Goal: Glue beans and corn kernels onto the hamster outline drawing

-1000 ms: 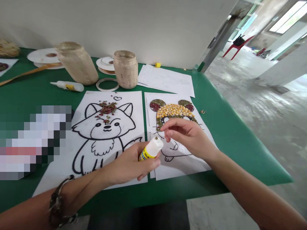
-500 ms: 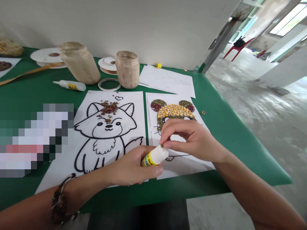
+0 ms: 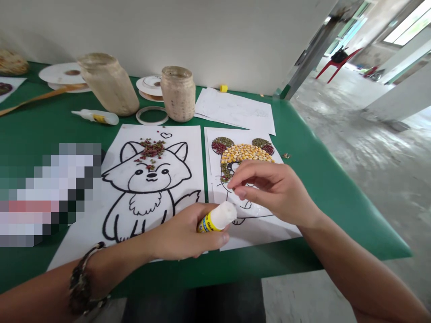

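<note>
My left hand (image 3: pixel 191 231) is wrapped round a glue stick (image 3: pixel 222 217) with a yellow label, its white end uncapped and pointing up to the right. Just above that end, apart from it, my right hand (image 3: pixel 269 190) has its thumb and forefinger drawn together in a pinch; whatever lies between them is too small to make out. Beneath the right hand is an animal drawing (image 3: pixel 266 226), its ears and forehead filled with beans and yellow corn kernels (image 3: pixel 247 153), partly covered by my fingers. Beside it lies a fox drawing (image 3: pixel 151 181) with loose red and green beans (image 3: pixel 152 149) on its head.
Two cloudy jars (image 3: pixel 178 94) (image 3: pixel 109 85) stand at the back by the wall. Around them are ribbon spools (image 3: pixel 150 85), a tape ring (image 3: pixel 151 122), a glue bottle (image 3: pixel 96 117), paper sheets (image 3: pixel 235 110) and a yellow cap (image 3: pixel 223 88). The green table's edge (image 3: pixel 353 179) runs along the right.
My right hand has lifted off the glue stick's white end, where a small dark bit showed at the fingertips. The left hand keeps its hold on the glue stick.
</note>
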`<state>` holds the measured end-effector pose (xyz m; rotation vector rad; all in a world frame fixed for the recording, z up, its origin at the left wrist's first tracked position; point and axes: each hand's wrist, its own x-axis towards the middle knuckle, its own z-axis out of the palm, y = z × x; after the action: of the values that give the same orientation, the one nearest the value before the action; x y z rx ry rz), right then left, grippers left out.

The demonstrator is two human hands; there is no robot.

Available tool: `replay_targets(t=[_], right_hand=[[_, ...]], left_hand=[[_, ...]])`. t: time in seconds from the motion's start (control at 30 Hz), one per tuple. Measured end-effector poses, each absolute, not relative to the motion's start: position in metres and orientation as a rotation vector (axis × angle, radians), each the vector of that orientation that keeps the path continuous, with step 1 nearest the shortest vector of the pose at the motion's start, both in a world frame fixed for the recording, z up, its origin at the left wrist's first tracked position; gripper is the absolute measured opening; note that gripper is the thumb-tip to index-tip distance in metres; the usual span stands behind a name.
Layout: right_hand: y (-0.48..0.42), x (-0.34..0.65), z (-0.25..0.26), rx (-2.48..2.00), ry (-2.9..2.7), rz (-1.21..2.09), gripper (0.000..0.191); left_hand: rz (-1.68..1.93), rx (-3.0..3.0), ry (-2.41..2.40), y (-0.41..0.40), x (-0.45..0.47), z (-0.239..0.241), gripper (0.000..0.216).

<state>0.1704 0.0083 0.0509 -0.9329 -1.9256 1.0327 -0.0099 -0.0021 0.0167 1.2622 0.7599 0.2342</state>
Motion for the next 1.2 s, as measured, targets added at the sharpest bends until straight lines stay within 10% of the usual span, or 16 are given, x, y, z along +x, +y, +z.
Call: replay_targets(t=[0.47, 1.2], right_hand=[[-0.009, 0.17, 0.044, -0.825, -2.309, 0.02, 0.018], [-0.014, 0.167, 0.04, -0.763, -2.27, -0.053, 0.014]], left_hand=[[0.332, 1.218, 0.715, -0.002, -0.011, 0.014, 0.012], [0.312, 1.245, 0.67, -0.003, -0.015, 0.01, 0.015]])
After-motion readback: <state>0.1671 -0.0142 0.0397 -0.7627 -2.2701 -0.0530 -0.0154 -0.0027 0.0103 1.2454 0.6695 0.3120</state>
